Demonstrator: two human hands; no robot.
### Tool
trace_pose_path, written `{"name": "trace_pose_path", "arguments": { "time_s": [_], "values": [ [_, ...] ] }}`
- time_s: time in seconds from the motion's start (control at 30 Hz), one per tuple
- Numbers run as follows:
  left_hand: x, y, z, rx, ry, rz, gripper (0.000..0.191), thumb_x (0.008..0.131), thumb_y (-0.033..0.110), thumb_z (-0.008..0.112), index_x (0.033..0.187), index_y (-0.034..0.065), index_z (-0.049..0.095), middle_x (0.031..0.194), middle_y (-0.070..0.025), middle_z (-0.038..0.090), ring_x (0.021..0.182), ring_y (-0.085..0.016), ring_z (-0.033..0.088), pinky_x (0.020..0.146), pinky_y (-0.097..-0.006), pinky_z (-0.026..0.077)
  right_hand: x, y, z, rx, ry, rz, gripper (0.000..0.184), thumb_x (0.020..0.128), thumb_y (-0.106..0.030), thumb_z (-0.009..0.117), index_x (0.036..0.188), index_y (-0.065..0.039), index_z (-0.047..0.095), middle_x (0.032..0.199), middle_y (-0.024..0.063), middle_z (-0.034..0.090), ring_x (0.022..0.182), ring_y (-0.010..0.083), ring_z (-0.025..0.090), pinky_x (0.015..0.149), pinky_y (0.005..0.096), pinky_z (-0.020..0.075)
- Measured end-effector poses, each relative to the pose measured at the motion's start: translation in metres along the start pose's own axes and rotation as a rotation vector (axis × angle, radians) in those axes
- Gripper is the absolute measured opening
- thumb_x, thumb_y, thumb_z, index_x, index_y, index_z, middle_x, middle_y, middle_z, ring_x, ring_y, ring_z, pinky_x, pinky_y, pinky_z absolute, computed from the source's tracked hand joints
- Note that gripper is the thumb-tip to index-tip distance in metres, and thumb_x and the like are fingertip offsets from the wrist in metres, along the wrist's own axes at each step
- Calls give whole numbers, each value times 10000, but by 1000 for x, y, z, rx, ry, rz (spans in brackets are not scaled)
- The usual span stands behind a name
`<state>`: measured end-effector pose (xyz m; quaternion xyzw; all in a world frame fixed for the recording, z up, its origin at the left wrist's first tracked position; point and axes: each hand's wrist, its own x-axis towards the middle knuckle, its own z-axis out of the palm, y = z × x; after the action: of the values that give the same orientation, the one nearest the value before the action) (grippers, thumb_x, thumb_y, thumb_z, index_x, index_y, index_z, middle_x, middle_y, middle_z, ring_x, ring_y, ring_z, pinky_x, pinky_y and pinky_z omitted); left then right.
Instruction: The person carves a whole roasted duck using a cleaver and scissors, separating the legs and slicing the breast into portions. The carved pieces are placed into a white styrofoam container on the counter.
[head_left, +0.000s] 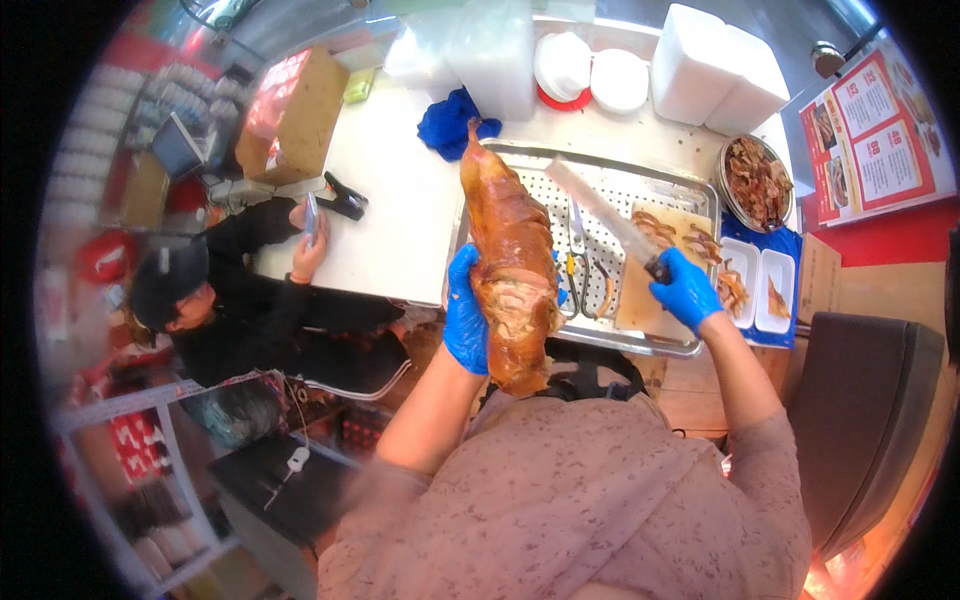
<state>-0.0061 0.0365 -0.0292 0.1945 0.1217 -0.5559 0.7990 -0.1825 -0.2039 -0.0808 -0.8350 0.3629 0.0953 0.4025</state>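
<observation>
Both of my hands wear blue gloves. My left hand grips a large piece of browned roast meat, held lengthwise above the tray's left side, its near part cut open to pale flesh. In my right hand is a long knife, its blade slanting up and left, apart from the meat. Below lies a perforated metal tray with scissors and a cutting board. Sliced meat rests on the board. Two white foam trays at the right hold meat pieces.
A round container of chopped meat stands at the tray's upper right. Behind are a blue cloth, white lids and stacked foam boxes. A person in black sits at the left with a phone. A dark padded seat is at the right.
</observation>
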Motion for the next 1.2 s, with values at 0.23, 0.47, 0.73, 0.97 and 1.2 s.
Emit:
{"name": "trace_pose_path", "arguments": {
  "time_s": [0.23,0.47,0.73,0.97,1.2],
  "values": [
    [10,-4,6,84,36,-26,678,820,505,557,1328,72,440,1192,-155,581,1048,-305,596,896,-453,516,-31,-78,-46,357,-7,-260,475,836,-319,707,1174,-44,520,826,105,642,641,153,607,548,295,491],
    [39,-16,-11,88,2,-118,691,864,592,522,1356,113,446,1249,-137,567,1097,-297,584,906,-457,520,-32,-96,2,599,-276,-158,416,816,-254,728,1106,-48,513,805,62,601,635,107,560,509,241,459],
    [35,-31,-6,93,106,-33,869,823,794,359,1356,111,422,1214,-126,563,1032,-270,596,892,-422,514,-23,-78,48,638,-178,-159,433,867,-241,675,1183,-15,484,886,102,627,699,142,589,600,288,496],
    [27,-25,-12,141,127,-19,567,895,426,563,1305,44,482,1202,-160,595,1082,-302,600,940,-442,503,-33,-84,22,420,-94,-398,332,915,-212,611,1183,-45,510,886,127,630,735,189,611,688,330,503],
    [10,-16,11,92,95,-69,525,876,460,571,1242,86,525,1112,-117,622,1019,-267,606,899,-408,505,-43,-108,-51,77,-138,-412,386,861,-326,685,1078,-57,513,828,161,637,753,282,646,682,366,504]
  ]
}}
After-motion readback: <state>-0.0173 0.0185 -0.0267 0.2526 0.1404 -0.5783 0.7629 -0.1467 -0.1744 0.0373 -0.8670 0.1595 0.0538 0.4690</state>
